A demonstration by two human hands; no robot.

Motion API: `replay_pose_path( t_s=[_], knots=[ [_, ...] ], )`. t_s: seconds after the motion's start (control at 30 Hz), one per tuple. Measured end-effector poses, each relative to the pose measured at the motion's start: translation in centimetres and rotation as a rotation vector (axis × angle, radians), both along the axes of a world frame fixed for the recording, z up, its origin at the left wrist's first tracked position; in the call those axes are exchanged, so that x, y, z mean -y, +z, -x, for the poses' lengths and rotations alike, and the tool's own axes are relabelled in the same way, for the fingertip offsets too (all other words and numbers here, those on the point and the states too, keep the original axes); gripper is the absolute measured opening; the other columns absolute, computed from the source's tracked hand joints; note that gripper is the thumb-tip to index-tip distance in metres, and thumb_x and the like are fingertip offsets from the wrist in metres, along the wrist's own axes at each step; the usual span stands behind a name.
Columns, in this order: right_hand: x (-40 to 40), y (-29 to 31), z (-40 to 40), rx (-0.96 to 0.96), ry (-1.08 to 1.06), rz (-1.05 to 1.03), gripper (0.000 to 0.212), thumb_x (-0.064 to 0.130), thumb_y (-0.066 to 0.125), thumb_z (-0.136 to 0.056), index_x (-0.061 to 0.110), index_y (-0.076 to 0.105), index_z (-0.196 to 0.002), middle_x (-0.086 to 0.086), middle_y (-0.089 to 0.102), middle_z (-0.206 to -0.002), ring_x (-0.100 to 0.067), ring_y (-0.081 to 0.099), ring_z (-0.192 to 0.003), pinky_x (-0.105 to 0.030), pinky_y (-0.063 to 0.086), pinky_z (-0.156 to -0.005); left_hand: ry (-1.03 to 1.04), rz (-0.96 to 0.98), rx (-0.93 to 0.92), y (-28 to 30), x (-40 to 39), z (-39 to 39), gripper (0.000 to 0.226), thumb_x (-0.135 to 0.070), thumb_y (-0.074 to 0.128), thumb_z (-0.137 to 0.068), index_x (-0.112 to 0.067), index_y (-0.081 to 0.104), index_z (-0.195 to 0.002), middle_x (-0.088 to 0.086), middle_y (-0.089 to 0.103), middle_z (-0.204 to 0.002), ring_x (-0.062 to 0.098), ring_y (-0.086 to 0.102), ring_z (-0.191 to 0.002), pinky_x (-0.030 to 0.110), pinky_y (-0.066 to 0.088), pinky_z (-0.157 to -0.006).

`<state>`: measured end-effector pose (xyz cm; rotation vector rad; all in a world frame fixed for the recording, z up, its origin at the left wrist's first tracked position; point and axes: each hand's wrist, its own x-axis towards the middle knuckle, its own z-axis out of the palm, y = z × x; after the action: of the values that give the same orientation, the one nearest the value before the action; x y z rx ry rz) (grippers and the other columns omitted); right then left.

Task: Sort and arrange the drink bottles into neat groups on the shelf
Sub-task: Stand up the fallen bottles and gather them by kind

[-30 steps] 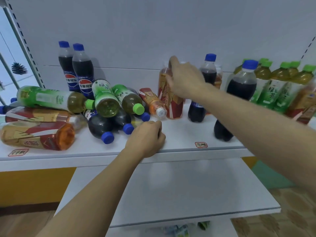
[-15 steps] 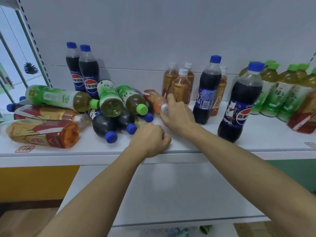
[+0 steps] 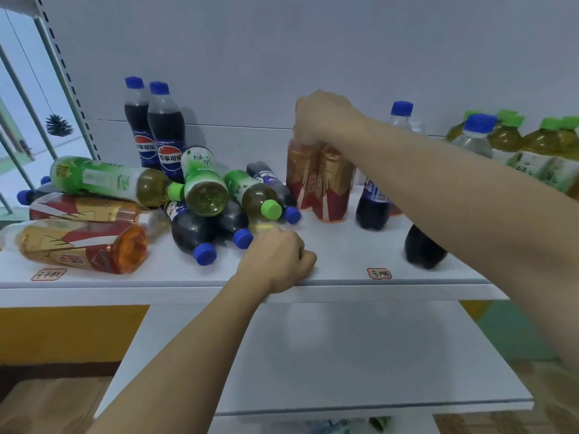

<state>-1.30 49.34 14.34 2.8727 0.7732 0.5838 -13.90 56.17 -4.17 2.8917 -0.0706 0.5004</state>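
Bottles crowd a white shelf [image 3: 344, 278] as a person sorts them. The right hand [image 3: 322, 119] grips the top of an upright amber tea bottle [image 3: 302, 177], fingers closed round its neck, setting it against a matching one [image 3: 333, 186]. The left hand [image 3: 279, 261] rests fisted on the shelf edge, holding nothing. Beside it lies a loose heap of cola and green tea bottles [image 3: 200, 195]; a nudge there could likely send one rolling off the front.
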Motion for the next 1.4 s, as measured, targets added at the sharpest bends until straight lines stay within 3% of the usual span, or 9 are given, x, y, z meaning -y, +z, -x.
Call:
replay_pose_path(
  t_s=[0.13, 0.23, 0.37, 0.47, 0.6, 0.73, 0.97, 1.17, 1.4],
  knots=[
    [1.6, -0.5, -0.9, 0.032, 0.021, 0.000, 0.032, 0.033, 0.061, -0.097, 0.008, 0.064, -0.118, -0.015, 0.064, -0.115, -0.036, 0.061, -0.100, -0.036, 0.041, -0.074, 0.006, 0.000, 0.011, -0.1, 0.0, 0.0, 0.042, -0.033, 0.051, -0.086, -0.012, 0.039, -0.052, 0.007, 0.039, -0.053, 0.027, 0.042, -0.055, 0.032, 0.022, -0.049],
    [2.7, -1.0, -0.9, 0.075, 0.065, -0.035, 0.031, 0.034, 0.062, -0.097, 0.007, 0.064, -0.112, -0.012, 0.060, -0.101, -0.032, 0.055, -0.085, -0.036, 0.041, -0.071, 0.002, 0.022, -0.010, 0.1, 0.1, -0.1, 0.041, -0.034, 0.051, -0.087, -0.013, 0.042, -0.052, 0.006, 0.041, -0.053, 0.024, 0.042, -0.053, 0.031, 0.028, -0.049],
    [3.3, -2.8, 1.1, 0.143, 0.211, -0.139, 0.028, 0.026, 0.055, -0.099, 0.014, 0.057, -0.124, -0.012, 0.061, -0.111, -0.032, 0.059, -0.090, -0.039, 0.046, -0.071, 0.009, 0.002, -0.005, 0.1, 0.2, 0.0, 0.040, -0.034, 0.051, -0.086, -0.013, 0.043, -0.053, 0.005, 0.042, -0.053, 0.025, 0.044, -0.054, 0.030, 0.028, -0.049],
    [3.6, -6.2, 3.1, 0.002, 0.276, -0.183, 0.019, 0.027, 0.051, -0.100, 0.016, 0.054, -0.115, -0.007, 0.060, -0.102, -0.027, 0.057, -0.084, -0.039, 0.049, -0.069, 0.028, -0.025, 0.007, 0.2, 0.3, 0.2, 0.039, -0.034, 0.050, -0.085, -0.014, 0.041, -0.053, 0.005, 0.041, -0.053, 0.027, 0.044, -0.055, 0.031, 0.024, -0.048],
    [3.2, -12.5, 3.5, -0.259, 0.191, -0.140, 0.038, 0.035, 0.058, -0.099, 0.014, 0.041, -0.126, -0.010, 0.059, -0.101, -0.030, 0.055, -0.081, -0.040, 0.049, -0.067, 0.055, -0.076, 0.035, 0.4, 0.7, 0.8, 0.040, -0.034, 0.049, -0.086, -0.015, 0.035, -0.053, 0.003, 0.038, -0.055, 0.029, 0.044, -0.059, 0.032, 0.017, -0.048],
    [2.9, -15.1, 3.5, -0.307, 0.189, -0.335, 0.039, 0.028, 0.059, -0.098, 0.014, 0.035, -0.125, -0.017, 0.063, -0.103, -0.032, 0.055, -0.078, -0.041, 0.048, -0.064, 0.074, -0.095, 0.035, 0.2, 0.7, 1.2, 0.039, -0.035, 0.047, -0.086, -0.017, 0.034, -0.054, 0.001, 0.038, -0.057, 0.031, 0.048, -0.065, 0.033, 0.019, -0.050],
    [3.1, -5.9, 4.1, -0.018, 0.349, -0.423, 0.025, 0.026, 0.053, -0.101, 0.014, 0.045, -0.121, -0.011, 0.057, -0.096, -0.031, 0.059, -0.081, -0.045, 0.052, -0.069, 0.079, -0.110, 0.039, 0.0, 0.6, 1.0, 0.042, -0.037, 0.046, -0.087, -0.015, 0.035, -0.054, 0.003, 0.038, -0.056, 0.031, 0.047, -0.060, 0.031, 0.023, -0.049],
    [-0.7, 1.5, 1.4, -0.121, 0.276, -0.210, 0.029, 0.014, 0.050, -0.099, 0.011, 0.051, -0.128, -0.017, 0.055, -0.115, -0.032, 0.054, -0.092, -0.036, 0.042, -0.069, 0.074, -0.122, 0.036, 0.1, 0.6, 1.1, 0.042, -0.037, 0.046, -0.087, -0.015, 0.034, -0.053, 0.002, 0.038, -0.054, 0.027, 0.042, -0.055, 0.031, 0.021, -0.048],
    [-3.4, 2.4, -1.6, -0.144, 0.219, -0.130, 0.044, 0.016, 0.057, -0.098, 0.011, 0.049, -0.141, -0.018, 0.054, -0.135, -0.035, 0.056, -0.117, -0.035, 0.046, -0.082, 0.092, -0.115, 0.033, 0.3, 0.6, 1.0, 0.041, -0.036, 0.047, -0.087, -0.015, 0.034, -0.054, 0.001, 0.036, -0.054, 0.020, 0.034, -0.051, 0.031, 0.015, -0.047]
  ],
)
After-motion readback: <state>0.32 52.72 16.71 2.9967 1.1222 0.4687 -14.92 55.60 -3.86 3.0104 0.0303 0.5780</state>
